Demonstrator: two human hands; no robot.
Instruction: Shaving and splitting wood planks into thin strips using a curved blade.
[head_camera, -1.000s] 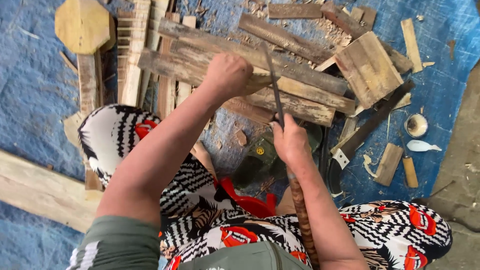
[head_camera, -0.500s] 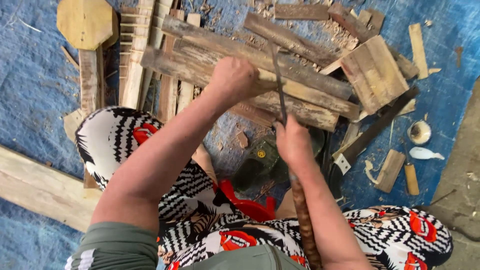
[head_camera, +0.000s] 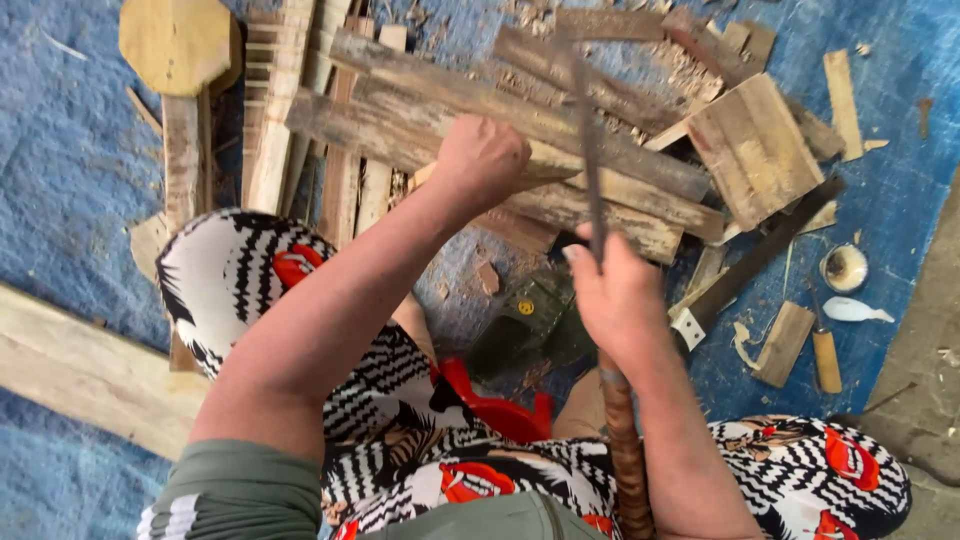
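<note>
Wooden strip (head_camera: 520, 178) at frame centre, gripped by closed left hand (head_camera: 480, 160), right hand (head_camera: 615, 295) clenched around thin blade (head_camera: 590, 150): better steadied firmly, shaving away from fingers.

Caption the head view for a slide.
Seated over a blue tarp, left hand steadies a plank while right hand grips a long blade.

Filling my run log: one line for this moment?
left hand: grips plank | right hand: holds blade | floor: blue tarp
</note>
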